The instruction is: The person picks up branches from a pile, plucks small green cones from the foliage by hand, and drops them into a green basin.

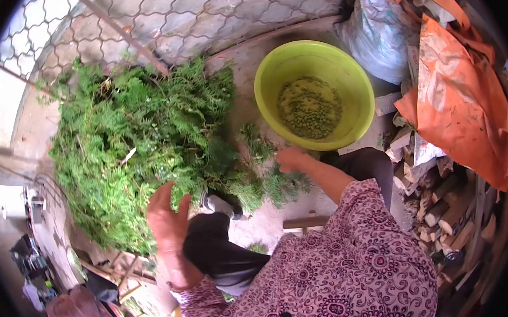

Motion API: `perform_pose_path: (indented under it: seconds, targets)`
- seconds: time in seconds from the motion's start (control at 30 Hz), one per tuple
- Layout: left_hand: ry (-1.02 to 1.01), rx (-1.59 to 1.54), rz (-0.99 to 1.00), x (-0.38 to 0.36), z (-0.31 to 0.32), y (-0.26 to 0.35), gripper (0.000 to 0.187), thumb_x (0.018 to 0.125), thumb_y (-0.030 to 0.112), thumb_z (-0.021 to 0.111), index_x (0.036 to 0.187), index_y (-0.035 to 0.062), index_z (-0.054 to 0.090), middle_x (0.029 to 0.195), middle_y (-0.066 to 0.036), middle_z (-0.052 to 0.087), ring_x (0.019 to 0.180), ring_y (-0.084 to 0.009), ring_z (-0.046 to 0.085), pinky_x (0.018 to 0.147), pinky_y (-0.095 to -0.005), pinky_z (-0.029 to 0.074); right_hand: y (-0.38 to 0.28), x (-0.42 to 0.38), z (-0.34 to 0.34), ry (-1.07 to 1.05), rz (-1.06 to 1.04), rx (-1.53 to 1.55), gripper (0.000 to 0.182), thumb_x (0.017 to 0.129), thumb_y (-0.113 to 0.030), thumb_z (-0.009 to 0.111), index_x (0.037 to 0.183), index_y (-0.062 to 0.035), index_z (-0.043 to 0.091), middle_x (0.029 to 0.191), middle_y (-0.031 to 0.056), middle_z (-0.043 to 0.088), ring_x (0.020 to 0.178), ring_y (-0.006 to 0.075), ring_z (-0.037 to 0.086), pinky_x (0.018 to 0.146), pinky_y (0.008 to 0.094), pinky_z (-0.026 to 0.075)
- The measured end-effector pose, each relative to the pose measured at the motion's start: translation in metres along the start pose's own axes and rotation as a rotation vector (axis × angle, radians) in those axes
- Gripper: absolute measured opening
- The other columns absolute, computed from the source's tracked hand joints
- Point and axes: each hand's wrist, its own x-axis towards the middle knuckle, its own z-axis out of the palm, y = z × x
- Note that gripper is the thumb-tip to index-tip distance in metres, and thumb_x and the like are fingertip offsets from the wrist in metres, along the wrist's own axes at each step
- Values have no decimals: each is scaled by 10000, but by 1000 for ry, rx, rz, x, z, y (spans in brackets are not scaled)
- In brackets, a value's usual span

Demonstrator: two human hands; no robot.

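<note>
A large heap of green, feathery evergreen branches (132, 132) lies on the floor to the left. At its near edge is my left hand (167, 214), open, with thumb and fingers apart and nothing in it. My right hand (292, 160) is closed around an evergreen branch (255, 185) whose fronds spread to its left and below; the grip itself is partly blurred. Just beyond that hand stands a yellow-green plastic basin (263, 109). Many small round green cones or berries (309, 109) cover part of its bottom.
A wavy wire mesh (176, 11) stands behind the heap. At right are a pale plastic sack (377, 40), an orange sheet (461, 108) and stacked firewood (438, 212). My shoe (221, 205) is beside the heap. A wooden piece (305, 223) lies before me.
</note>
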Motion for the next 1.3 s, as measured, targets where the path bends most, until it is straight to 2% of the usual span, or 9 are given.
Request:
perform_pose_path:
  seconds: [0.13,0.2,0.3,0.37,0.6,0.77,1.0,1.07,1.3]
  targets:
    - [-166,-140,120,28,66,3,388,687,174,685,1022,20,563,913,-160,604,797,-321,588,690,-385,475,28,21,50,-147,162,-3,170,684,-86,527,784,15,621,746,213,580,758,361,578,629,466,454]
    - [-629,305,129,21,67,6,388,689,209,673,1013,37,547,839,-140,595,771,-309,575,665,-396,452,28,27,54,-173,197,66,158,696,-52,513,789,26,614,749,226,573,766,365,577,625,467,456]
    - [-592,-25,139,18,70,15,431,668,193,669,1054,61,531,803,-126,585,764,-309,570,649,-412,438,29,54,60,-389,277,139,174,717,-16,512,854,43,601,905,220,562,823,379,563,642,459,466]
    - [-609,-17,178,23,73,23,436,670,193,667,1063,68,525,808,-124,581,769,-308,566,658,-409,433,44,75,96,-214,225,89,245,730,-7,516,958,42,590,1178,227,447,914,383,537,683,451,474]
    - [-665,16,190,30,79,29,412,698,193,662,1055,67,500,826,-108,559,802,-287,550,691,-396,404,34,90,106,-124,275,-99,316,759,3,506,1068,30,567,1376,234,195,1076,356,464,776,440,474]
    - [-662,24,179,25,84,29,414,689,192,670,1048,73,502,796,-98,546,782,-275,545,670,-391,397,46,117,125,-237,287,-44,245,778,-63,520,998,29,575,1121,228,481,969,351,511,729,403,482]
    - [-701,-8,140,26,84,31,438,688,182,655,1086,66,513,954,-114,570,830,-297,554,734,-405,408,27,108,130,116,661,543,119,817,-104,494,829,-9,564,668,137,518,537,243,496,486,421,402]
    - [-706,-5,150,26,85,32,440,686,181,659,1084,67,511,937,-113,567,821,-300,553,729,-404,410,25,132,159,95,885,1556,207,761,-166,542,645,-2,594,625,148,565,555,275,568,494,390,450]
    - [-715,-17,171,27,85,32,451,672,177,675,1074,75,498,883,-111,544,778,-297,550,697,-398,416,-39,148,154,37,726,806,252,699,-203,555,554,3,566,530,104,570,481,209,578,443,326,462]
